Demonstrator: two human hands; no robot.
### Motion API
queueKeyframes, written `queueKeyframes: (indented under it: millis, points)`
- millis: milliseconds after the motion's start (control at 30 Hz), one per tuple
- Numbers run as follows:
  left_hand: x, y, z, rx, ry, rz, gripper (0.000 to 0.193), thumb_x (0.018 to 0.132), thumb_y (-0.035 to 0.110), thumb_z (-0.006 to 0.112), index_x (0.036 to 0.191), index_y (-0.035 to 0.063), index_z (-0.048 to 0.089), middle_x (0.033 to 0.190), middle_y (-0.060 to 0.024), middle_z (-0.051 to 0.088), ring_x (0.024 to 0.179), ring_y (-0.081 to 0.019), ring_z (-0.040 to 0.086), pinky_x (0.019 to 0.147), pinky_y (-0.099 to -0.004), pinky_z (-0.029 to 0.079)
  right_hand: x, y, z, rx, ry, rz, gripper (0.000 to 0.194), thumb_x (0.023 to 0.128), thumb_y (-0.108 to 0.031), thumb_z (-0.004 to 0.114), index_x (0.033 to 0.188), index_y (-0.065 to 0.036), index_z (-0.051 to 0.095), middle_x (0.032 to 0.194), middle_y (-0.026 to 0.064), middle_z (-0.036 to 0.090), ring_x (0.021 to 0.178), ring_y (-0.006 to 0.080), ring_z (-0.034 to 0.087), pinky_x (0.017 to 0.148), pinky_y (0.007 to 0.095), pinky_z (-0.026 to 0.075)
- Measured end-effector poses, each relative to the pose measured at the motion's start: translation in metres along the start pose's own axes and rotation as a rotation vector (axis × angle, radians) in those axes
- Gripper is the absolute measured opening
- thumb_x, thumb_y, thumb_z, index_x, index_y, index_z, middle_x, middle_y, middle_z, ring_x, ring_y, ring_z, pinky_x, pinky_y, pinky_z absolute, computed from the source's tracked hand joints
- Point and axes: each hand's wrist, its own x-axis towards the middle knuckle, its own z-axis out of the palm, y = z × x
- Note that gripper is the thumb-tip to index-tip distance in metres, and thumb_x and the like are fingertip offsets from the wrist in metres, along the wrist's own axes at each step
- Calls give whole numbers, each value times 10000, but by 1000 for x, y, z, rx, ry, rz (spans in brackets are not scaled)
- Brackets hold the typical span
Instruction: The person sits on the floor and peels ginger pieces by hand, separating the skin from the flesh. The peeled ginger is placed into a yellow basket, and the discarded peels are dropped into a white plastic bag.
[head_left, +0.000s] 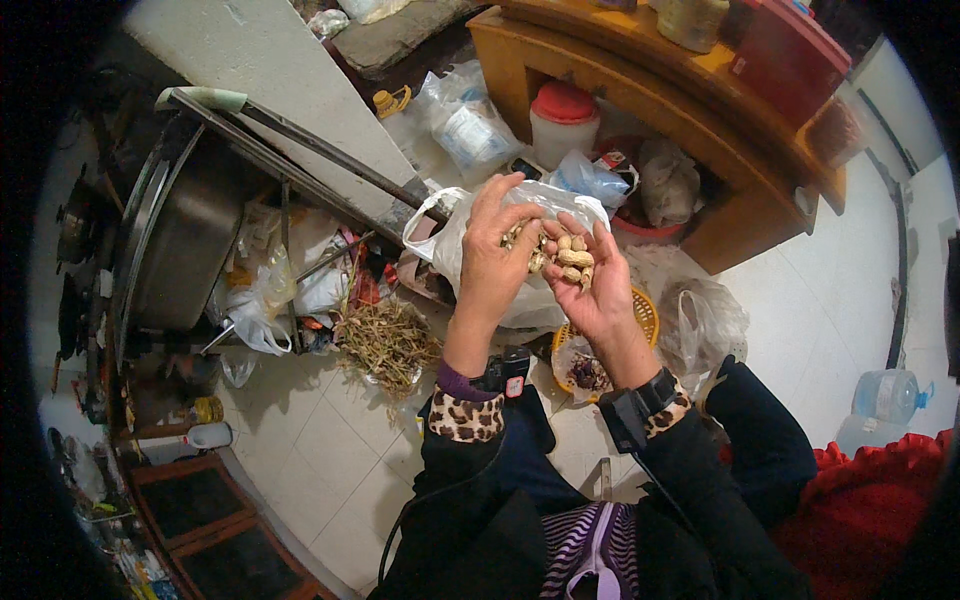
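Observation:
Several unshelled peanuts (576, 259) lie in my right hand (606, 289), cupped palm up with its fingers curled around them. Close beside it is my left hand (487, 251), its back towards me and its fingers bent. More peanuts (535, 262) show between and below the left thumb and fingers; whether that hand holds them or they lie in the bag beneath cannot be told. Under both hands is a white plastic bag (448, 251) with its handles spread apart. A yellow plastic basket (645, 315) stands below my right wrist, holding a clear bag of dark reddish bits (587, 373).
Dried plant stalks (386, 345) are heaped on the left. A metal frame (322, 154) reaches towards the white bag. Ahead, a wooden cabinet (600, 64) shelters a red-lidded tub (564, 124). A crumpled plastic bag (701, 322) and water bottles (889, 397) are on the right.

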Motion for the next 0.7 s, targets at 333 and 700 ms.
queueKeyframes:
  millis: [333, 700]
  points:
    - [-3, 15, 4, -190, -431, 62, 362, 680, 137, 760, 1026, 96, 664, 1377, -115, 424, 1322, -296, 343, 1067, -399, 307, 5, -7, 16, -54, 47, -89, 355, 1001, -333, 365, 1166, -67, 533, 1118, 86, 590, 1014, 203, 581, 901, 362, 480]
    - [-3, 9, 14, -172, -326, 168, 203, 768, 80, 675, 968, 44, 661, 1325, -138, 497, 1313, -322, 373, 1077, -408, 299, 9, -4, 22, 76, -37, -92, 304, 997, -293, 397, 1087, -49, 554, 1071, 92, 602, 1002, 225, 595, 906, 410, 494]
